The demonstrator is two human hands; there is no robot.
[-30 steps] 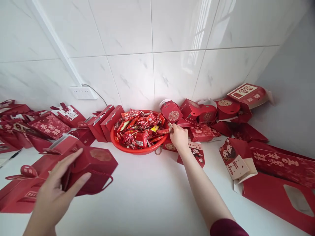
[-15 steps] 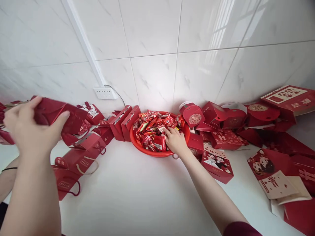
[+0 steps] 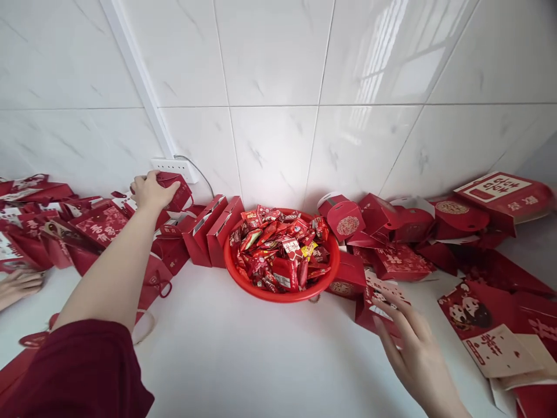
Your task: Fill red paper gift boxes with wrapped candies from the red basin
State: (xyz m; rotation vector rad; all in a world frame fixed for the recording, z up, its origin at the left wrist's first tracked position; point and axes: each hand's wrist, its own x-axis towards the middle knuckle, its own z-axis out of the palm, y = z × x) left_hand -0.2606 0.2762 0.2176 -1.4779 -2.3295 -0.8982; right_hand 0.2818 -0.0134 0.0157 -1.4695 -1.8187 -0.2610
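Observation:
My left hand (image 3: 152, 191) reaches across to the back left, its fingers around a small dark red gift box (image 3: 177, 190) just in front of the wall socket. My right hand (image 3: 413, 342) is at the right with fingers stretched out and apart, holding nothing. Its fingertips overlap a red box with a printed couple (image 3: 376, 307); I cannot tell whether they touch it. Between my hands sits a round red basin (image 3: 278, 297) heaped with wrapped sweets (image 3: 270, 244), mostly red with a yellow one among them.
Another person's hand (image 3: 21, 287) rests on the white table (image 3: 243, 354) at the far left. Many red gift boxes (image 3: 102, 223) crowd the left side, and more red boxes (image 3: 411, 223) line the right. A white socket strip (image 3: 167, 165) is on the tiled wall.
My left hand has moved right and back toward the wall with the red box. My right hand has left the sweets and moved right and nearer, its fingers spread.

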